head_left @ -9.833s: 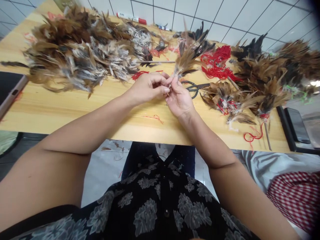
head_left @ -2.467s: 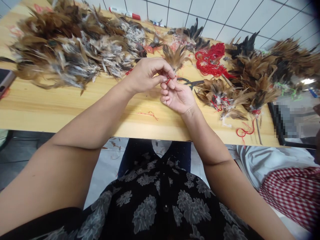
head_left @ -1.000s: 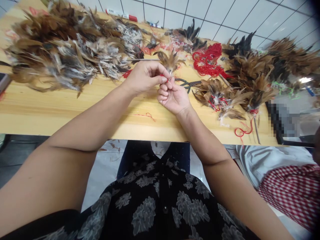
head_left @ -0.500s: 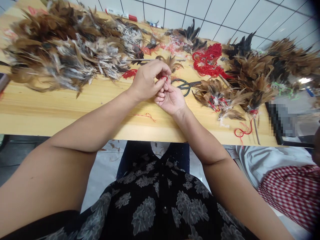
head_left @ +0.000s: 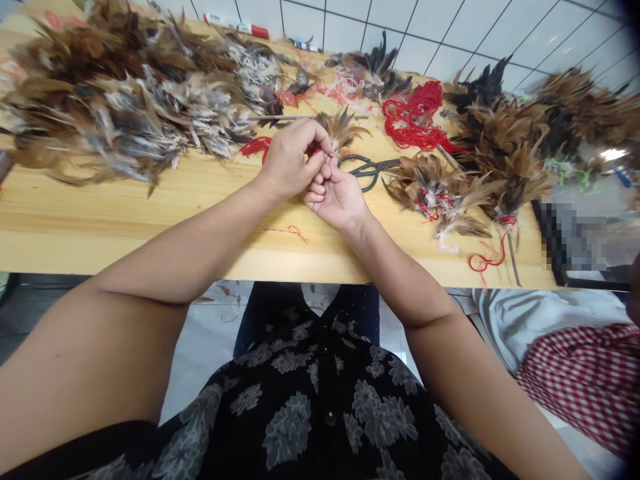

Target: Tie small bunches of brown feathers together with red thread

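Fingers [head_left: 318, 175] of both hands meet in a close pinch: the left hand [head_left: 293, 159] nips red thread [head_left: 329, 157], the right hand [head_left: 343, 197] grips the base of a feather tuft [head_left: 339, 124], partly hidden. Scissors [head_left: 367, 175] lie just beside, and a stick [head_left: 275, 118] lies behind the tuft. Feather piles [head_left: 125, 113] spread over both sides of the wooden table [head_left: 165, 230], red string [head_left: 415, 119] heaped between them, white wall tiles [head_left: 390, 27] behind. Brown with dark streaks, the tuft fans away from the fingertips, pale and downy lower down.
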`<state>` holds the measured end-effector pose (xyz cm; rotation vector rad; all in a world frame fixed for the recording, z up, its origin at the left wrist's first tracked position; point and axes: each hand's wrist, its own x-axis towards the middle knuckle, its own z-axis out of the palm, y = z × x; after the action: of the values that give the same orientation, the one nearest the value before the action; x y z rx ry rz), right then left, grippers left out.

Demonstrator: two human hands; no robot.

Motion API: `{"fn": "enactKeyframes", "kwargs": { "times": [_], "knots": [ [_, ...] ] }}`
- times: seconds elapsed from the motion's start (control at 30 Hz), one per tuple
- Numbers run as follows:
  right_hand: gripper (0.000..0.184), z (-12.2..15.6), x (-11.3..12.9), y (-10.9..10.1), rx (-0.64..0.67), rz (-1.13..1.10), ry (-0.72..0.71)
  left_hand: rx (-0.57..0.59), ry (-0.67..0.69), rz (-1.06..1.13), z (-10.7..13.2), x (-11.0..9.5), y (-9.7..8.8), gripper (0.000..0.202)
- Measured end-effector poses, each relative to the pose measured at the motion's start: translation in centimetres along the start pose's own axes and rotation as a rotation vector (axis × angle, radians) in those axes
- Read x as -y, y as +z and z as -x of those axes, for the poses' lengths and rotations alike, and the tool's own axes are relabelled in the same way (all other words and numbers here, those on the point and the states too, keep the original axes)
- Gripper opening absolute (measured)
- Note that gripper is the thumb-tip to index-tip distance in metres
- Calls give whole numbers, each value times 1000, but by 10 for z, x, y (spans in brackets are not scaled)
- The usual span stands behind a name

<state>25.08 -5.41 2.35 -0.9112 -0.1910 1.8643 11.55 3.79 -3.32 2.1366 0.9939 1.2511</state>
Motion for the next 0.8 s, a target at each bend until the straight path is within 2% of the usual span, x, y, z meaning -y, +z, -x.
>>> {"fn": "enactKeyframes", "kwargs": {
  "times": [0.2, 0.43, 0.63, 0.8],
  "knots": [
    [51, 0, -1, 2, -14, 8, 0, -37, -45, 40, 3, -1, 4, 5],
    [52, -1, -1, 2, -20, -1, -6, -50, -72, 75, 3, 1, 10, 6],
    [51, -1, -1, 1, -19, -1, -4, -5, -93, 93, 1, -2, 10, 7],
    [51, -1, -2, 0, -27, 10, 4, 82, -149, 205, 0, 7, 10, 9]
  ]
}}
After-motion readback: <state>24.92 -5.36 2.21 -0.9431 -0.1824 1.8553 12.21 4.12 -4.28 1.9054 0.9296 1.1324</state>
